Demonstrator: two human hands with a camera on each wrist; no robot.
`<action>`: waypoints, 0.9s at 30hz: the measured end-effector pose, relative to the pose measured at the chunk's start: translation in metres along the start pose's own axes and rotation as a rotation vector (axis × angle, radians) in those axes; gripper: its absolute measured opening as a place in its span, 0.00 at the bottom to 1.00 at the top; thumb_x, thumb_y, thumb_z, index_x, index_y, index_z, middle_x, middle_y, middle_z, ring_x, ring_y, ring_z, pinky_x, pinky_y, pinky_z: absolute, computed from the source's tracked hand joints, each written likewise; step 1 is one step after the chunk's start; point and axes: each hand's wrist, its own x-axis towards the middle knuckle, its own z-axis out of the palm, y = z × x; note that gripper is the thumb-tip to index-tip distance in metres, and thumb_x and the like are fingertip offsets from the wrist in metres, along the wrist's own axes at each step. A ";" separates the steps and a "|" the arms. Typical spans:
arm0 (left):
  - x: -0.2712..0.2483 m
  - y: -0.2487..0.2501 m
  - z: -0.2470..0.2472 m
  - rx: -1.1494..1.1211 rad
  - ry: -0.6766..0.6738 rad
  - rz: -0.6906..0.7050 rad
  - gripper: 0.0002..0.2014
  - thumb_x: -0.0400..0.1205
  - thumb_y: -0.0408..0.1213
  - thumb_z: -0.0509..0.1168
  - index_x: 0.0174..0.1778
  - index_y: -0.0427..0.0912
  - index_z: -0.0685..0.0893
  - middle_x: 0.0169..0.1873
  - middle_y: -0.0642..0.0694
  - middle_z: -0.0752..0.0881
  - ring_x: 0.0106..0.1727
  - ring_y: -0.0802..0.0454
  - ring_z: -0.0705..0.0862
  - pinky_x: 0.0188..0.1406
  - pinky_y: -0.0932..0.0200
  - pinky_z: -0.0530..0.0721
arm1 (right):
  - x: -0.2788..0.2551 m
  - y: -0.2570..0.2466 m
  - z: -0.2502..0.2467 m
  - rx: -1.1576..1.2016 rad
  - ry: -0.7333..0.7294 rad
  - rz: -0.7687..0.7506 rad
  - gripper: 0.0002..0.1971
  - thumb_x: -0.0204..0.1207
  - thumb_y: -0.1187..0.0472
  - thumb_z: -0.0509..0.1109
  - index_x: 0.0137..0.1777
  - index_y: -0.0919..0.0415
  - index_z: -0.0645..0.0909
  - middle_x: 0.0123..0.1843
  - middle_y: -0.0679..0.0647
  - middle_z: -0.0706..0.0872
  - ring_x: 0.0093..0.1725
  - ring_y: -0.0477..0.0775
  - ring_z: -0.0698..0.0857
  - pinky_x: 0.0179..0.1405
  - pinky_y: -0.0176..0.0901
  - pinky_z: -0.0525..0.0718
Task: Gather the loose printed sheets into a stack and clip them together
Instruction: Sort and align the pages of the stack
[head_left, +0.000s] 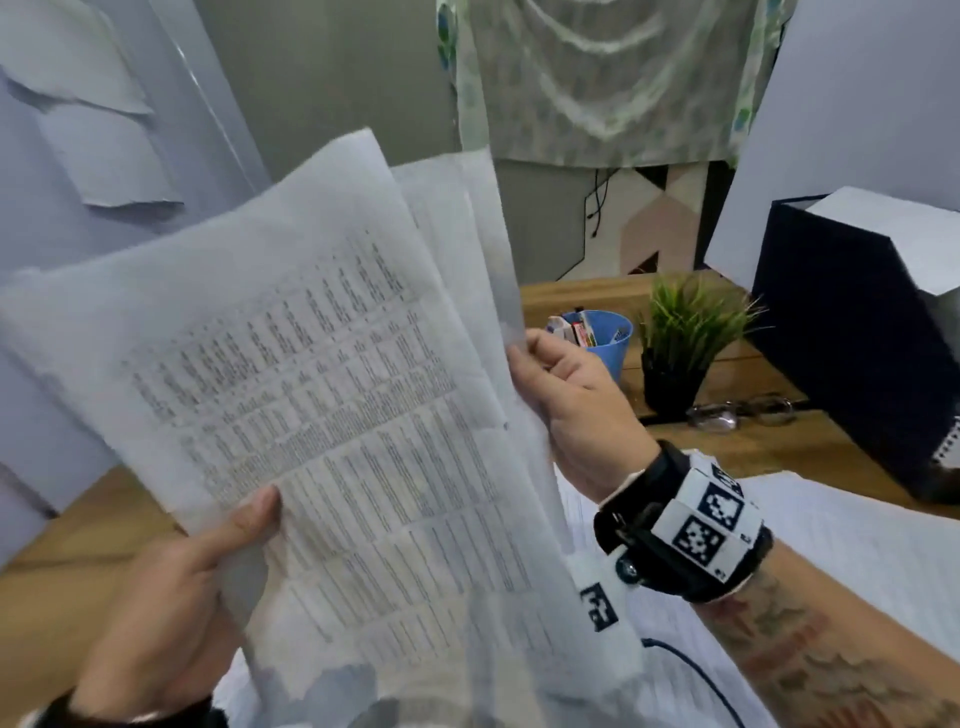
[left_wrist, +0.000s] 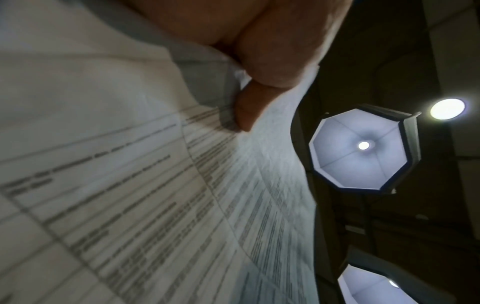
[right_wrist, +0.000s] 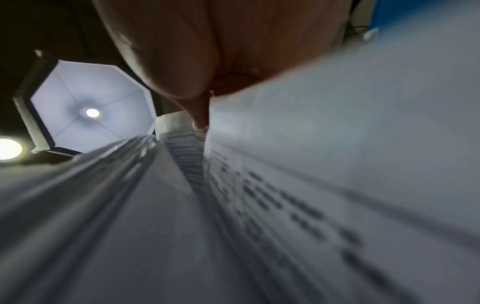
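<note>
A fanned bundle of printed sheets (head_left: 322, 395) with small tabled text is held up in the air in front of me, tilted and uneven at the edges. My left hand (head_left: 171, 587) grips its lower left edge, thumb on the printed face (left_wrist: 244, 107). My right hand (head_left: 571, 400) holds the right edge, its fingers hidden behind the paper; its thumb pinches the sheets (right_wrist: 324, 164) in the right wrist view. More printed sheets (head_left: 852, 551) lie on the wooden desk (head_left: 779, 447) below my right arm. No clip shows in any view.
A blue cup (head_left: 608, 338) with small items and a potted green plant (head_left: 685, 343) stand at the back of the desk. Glasses (head_left: 737, 410) lie beside the plant. A dark box (head_left: 852, 343) stands at the right. Softbox lamps (left_wrist: 361, 148) hang overhead.
</note>
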 end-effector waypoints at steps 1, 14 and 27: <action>-0.003 0.006 0.007 0.016 -0.053 0.013 0.21 0.54 0.50 0.90 0.43 0.53 1.01 0.45 0.48 0.99 0.46 0.53 0.99 0.39 0.53 0.97 | -0.003 0.005 -0.001 -0.003 -0.009 0.032 0.10 0.79 0.54 0.72 0.51 0.62 0.85 0.50 0.62 0.88 0.50 0.60 0.83 0.51 0.47 0.84; -0.020 0.004 0.046 0.038 0.083 0.280 0.15 0.67 0.36 0.78 0.49 0.36 0.95 0.53 0.40 0.98 0.46 0.52 0.98 0.38 0.62 0.95 | -0.030 -0.020 0.001 -0.240 -0.146 0.039 0.24 0.65 0.66 0.77 0.63 0.64 0.81 0.56 0.58 0.92 0.54 0.56 0.92 0.51 0.45 0.90; -0.033 0.009 0.045 0.243 0.155 0.516 0.07 0.69 0.39 0.87 0.38 0.48 0.96 0.35 0.57 0.97 0.41 0.60 0.97 0.37 0.72 0.91 | -0.039 -0.017 0.013 -0.179 -0.046 -0.109 0.17 0.63 0.68 0.77 0.54 0.62 0.84 0.49 0.54 0.94 0.50 0.54 0.93 0.48 0.45 0.90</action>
